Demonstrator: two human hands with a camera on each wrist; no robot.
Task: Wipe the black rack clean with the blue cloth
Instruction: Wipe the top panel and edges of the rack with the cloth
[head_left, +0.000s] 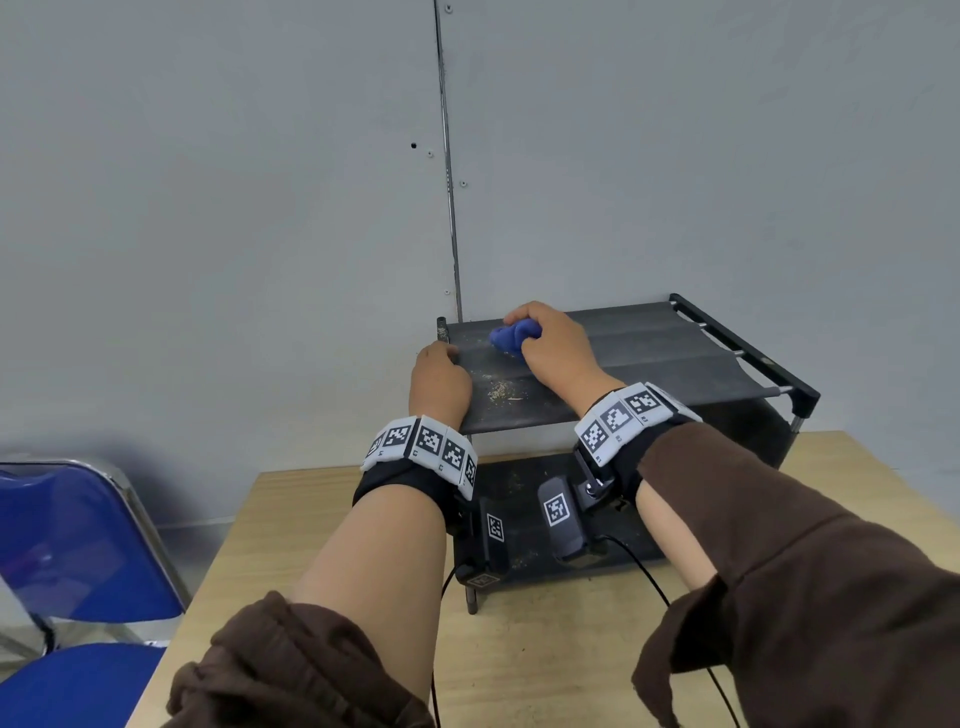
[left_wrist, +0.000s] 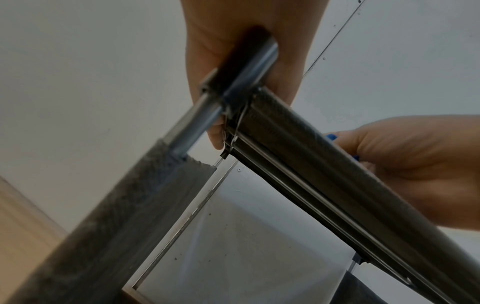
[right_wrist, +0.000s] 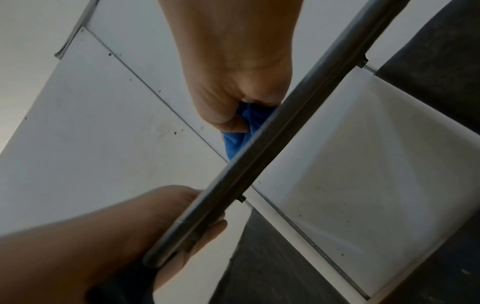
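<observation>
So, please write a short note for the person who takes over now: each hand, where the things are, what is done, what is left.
Left hand: grips the front left corner of the black rack and steadies it.
Right hand: holds the bunched blue cloth, pressed on the rear left part of the top shelf.
The rack stands on the wooden table, against the grey wall.
Done: wiping of the top shelf has begun.
Left: pale crumbs lie near the shelf's front left; specks also show on the lower shelf.
</observation>
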